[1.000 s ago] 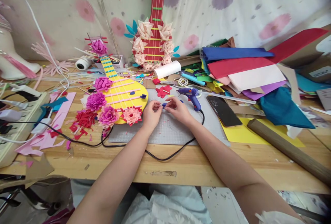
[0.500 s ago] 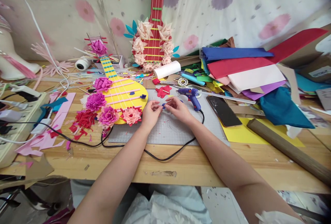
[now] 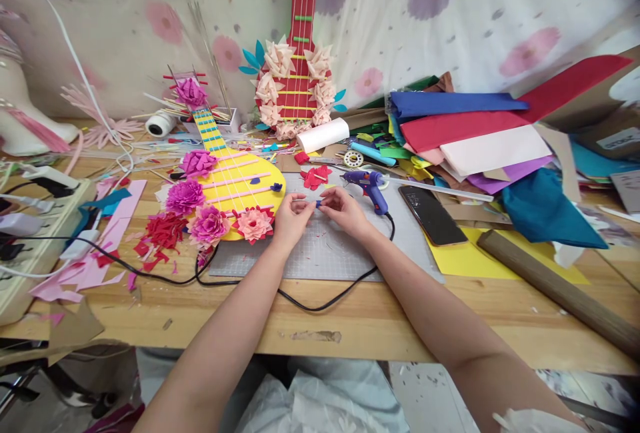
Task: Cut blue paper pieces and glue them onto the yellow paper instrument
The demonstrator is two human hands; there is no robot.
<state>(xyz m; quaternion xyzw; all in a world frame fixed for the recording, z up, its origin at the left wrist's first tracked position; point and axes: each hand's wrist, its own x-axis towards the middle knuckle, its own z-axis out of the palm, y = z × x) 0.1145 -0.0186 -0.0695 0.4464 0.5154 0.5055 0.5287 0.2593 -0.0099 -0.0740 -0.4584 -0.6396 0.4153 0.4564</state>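
Over the grey cutting mat (image 3: 320, 260), my left hand (image 3: 293, 220) and my right hand (image 3: 345, 212) meet fingertip to fingertip. Between them they pinch a small blue piece of paper (image 3: 319, 204), mostly covered by the fingers. Left of my hands lies a yellow paper guitar (image 3: 240, 183) with pink strips, white strings and paper flowers (image 3: 210, 223) along its edge. Red paper pieces (image 3: 316, 177) sit on the mat just beyond my fingers. Close to my right hand, a blue glue gun (image 3: 369, 188) rests on the mat.
A red paper guitar (image 3: 300, 80) stands at the back. Coloured paper sheets (image 3: 480, 126) are piled at right, near a phone (image 3: 433, 214) and a brown roll (image 3: 555, 286). The black cord (image 3: 325, 306) loops across the front. A power strip (image 3: 50, 246) lies far left.
My fingers have shifted slightly around the small blue paper, which now sits a little further right between the fingertips. Everything else looks the same.
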